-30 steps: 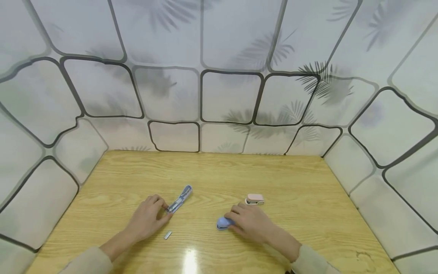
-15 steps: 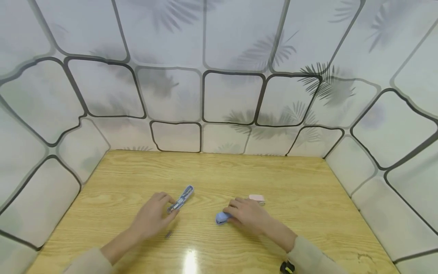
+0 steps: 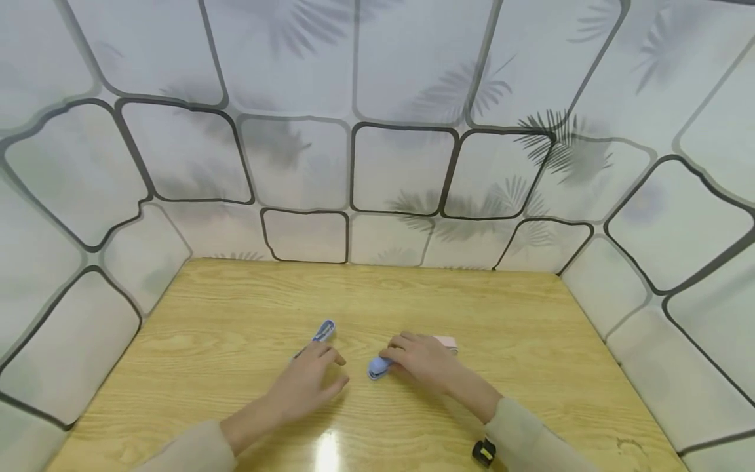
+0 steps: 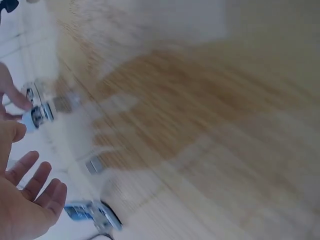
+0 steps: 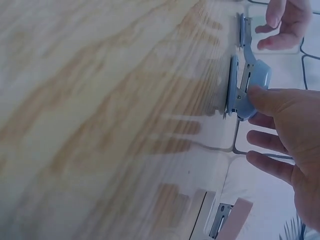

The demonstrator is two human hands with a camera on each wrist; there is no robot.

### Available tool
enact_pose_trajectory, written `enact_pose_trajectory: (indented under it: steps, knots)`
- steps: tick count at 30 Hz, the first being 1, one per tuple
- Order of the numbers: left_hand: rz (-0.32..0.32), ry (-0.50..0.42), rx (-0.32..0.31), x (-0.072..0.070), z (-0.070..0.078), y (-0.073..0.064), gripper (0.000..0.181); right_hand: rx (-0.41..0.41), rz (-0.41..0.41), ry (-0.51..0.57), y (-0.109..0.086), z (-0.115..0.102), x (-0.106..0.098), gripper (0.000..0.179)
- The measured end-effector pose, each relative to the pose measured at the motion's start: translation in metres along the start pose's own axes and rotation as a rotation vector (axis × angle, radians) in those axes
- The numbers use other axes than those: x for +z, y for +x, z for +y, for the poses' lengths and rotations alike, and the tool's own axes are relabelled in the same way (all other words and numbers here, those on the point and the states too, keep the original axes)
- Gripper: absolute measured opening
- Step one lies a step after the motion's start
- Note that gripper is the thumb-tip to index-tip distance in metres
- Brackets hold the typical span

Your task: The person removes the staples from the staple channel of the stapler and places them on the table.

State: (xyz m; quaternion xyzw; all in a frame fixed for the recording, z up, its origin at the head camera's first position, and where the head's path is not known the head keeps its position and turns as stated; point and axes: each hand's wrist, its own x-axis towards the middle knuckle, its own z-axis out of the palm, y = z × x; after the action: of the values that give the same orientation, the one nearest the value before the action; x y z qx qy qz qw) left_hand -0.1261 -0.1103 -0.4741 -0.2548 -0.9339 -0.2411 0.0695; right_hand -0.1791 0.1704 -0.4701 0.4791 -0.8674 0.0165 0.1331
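My right hand [image 3: 421, 360] grips a small blue stapler [image 3: 379, 367] at its near end, low over the wooden table; in the right wrist view the thumb presses on the stapler's [image 5: 257, 80] rounded top. My left hand [image 3: 303, 387] holds nothing, its fingers spread and pointing towards that stapler. Beyond the left hand lies a longer blue patterned stapler [image 3: 324, 330], swung open and partly hidden by the fingers. A short silver strip of staples [image 4: 94, 165] rests on the table near the left hand in the left wrist view; the hand hides it in the head view.
A pink stapler [image 3: 448, 343] stands just behind the right hand, partly covered by it. A black wrist device [image 3: 484, 452] hangs under the right sleeve. Patterned white cloth walls [image 3: 389, 170] border the table [image 3: 501, 295] at the back and sides.
My left hand has left the open patterned stapler's near end and moved right, towards the right hand. My right hand has shifted the small blue stapler slightly away and left.
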Motion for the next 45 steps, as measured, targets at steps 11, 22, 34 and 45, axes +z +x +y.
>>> enact_pose_trajectory:
  steps: [11,22,34,45]
  knots:
    - [-0.026,0.103,0.034,0.024,0.014,0.015,0.028,-0.013,-0.041,-0.011,0.014,-0.001,0.002,0.026]
    - [0.013,0.183,0.034,0.034,0.014,0.022,0.028,-0.041,-0.059,-0.039,0.016,-0.001,-0.002,0.026]
    - [0.072,0.210,0.038,0.041,0.014,0.027,0.032,-0.103,-0.094,-0.173,0.025,-0.004,-0.004,0.026]
    - [0.118,0.230,0.043,0.044,0.015,0.027,0.031,-0.131,-0.158,-0.282,0.031,-0.007,-0.005,0.029]
